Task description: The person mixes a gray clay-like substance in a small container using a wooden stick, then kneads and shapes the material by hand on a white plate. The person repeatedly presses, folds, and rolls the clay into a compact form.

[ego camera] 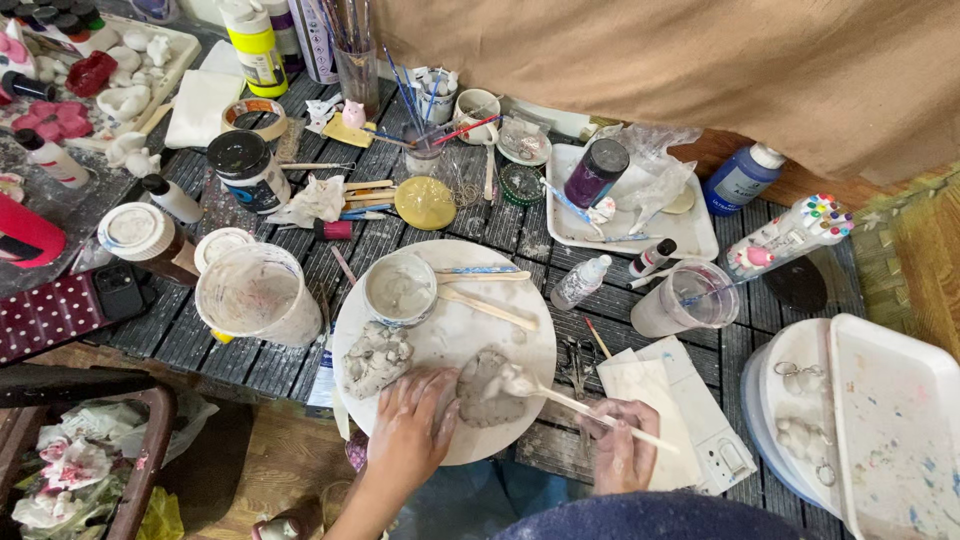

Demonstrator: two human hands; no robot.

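Grey clay lump (487, 388), soft and sticky-looking, lay on the round board (500, 300) at the surface's near edge; left hand (412, 430) pressed flat beside it, right hand (620, 445) gripped a spoon (560, 397), best held by its stem

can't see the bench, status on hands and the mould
Left hand steadies grey mould on round white board. Right hand holds spoon over it. Nothing blocking.

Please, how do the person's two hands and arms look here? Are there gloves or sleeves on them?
Both are bare: no gloves, and no sleeves in view. The left hand and its forearm are uncovered. The right hand carries pale grey-white smears on the fingers. I can make out no rings or watch.
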